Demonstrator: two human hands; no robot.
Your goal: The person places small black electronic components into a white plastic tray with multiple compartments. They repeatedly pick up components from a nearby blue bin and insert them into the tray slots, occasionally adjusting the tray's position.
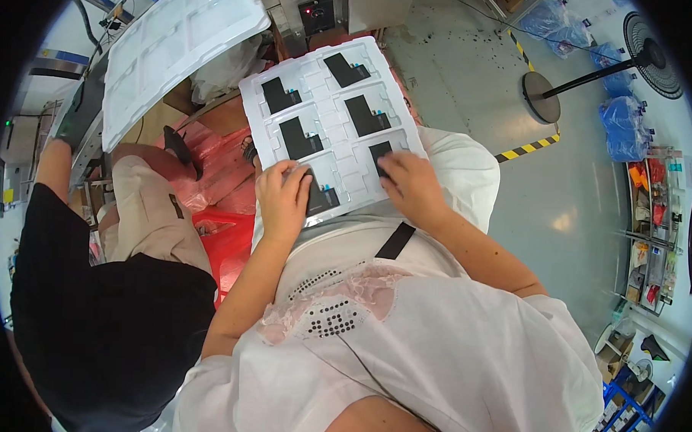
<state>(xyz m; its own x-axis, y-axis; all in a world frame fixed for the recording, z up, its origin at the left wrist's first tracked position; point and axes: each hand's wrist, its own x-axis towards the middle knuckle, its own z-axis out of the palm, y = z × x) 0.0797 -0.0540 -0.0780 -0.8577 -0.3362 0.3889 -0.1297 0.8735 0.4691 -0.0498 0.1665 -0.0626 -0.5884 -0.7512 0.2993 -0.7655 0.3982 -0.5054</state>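
A white moulded plastic tray (330,116) lies tilted across my lap, with several flat black L-shaped pieces in its pockets. Small blue tabs show on most of these pieces. My left hand (282,201) is at the tray's near left corner, its bent fingertips on the edge of the near left black piece (321,199). On the right, my right hand (414,186) has its fingers closed at the near right black piece (379,154), covering part of it. My right thumb is mostly hidden.
At my left sits a person in a black shirt (114,322), near another white tray (184,46) held up on edge. Red plastic sheeting (225,181) covers the floor there. A standing fan (544,97) and a stocked shelf rack (654,227) stand to the right.
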